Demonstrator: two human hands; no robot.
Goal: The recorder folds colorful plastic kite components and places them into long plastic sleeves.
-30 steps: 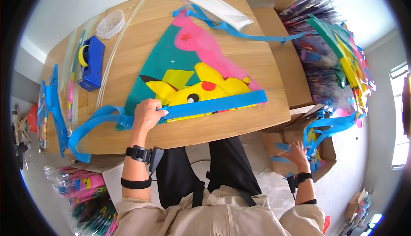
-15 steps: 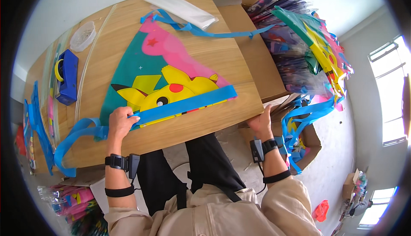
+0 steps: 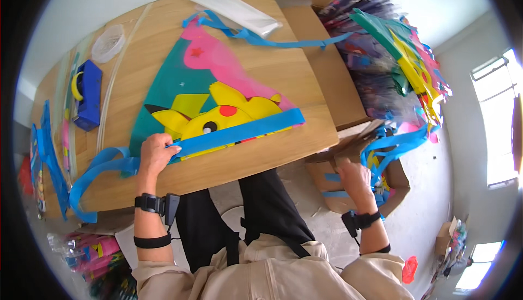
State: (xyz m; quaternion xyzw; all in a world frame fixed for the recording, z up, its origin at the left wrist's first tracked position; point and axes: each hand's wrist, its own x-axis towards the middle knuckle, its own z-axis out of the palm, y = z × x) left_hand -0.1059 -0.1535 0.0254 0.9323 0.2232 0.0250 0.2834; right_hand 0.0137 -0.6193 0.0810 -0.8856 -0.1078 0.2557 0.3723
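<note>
A triangular pennant (image 3: pixel 182 77) in green and pink with a yellow cartoon figure lies on the table. A wide blue ribbon (image 3: pixel 239 131) runs along its near edge. My left hand (image 3: pixel 156 155) pinches the ribbon band at the pennant's near left corner, and a loose ribbon tail curls off to the left. Beyond the table's right edge, my right hand (image 3: pixel 357 180) is held over an open cardboard box (image 3: pixel 327 185), beside hanging blue ribbons (image 3: pixel 400 145). Its fingers are curled; whatever they may hold is hidden.
A blue tape dispenser (image 3: pixel 89 97) and a clear plastic dish (image 3: pixel 108 44) stand on the left of the table. Clear plastic sleeves (image 3: pixel 234 10) lie at the back. On the right, a large carton (image 3: pixel 327 71) holds packed bundles, with colourful pennants (image 3: pixel 406 55) draped over it.
My right hand has left the table's right edge and moved right, over the box, its fingers now curled. My left hand keeps its hold on the ribbon.
</note>
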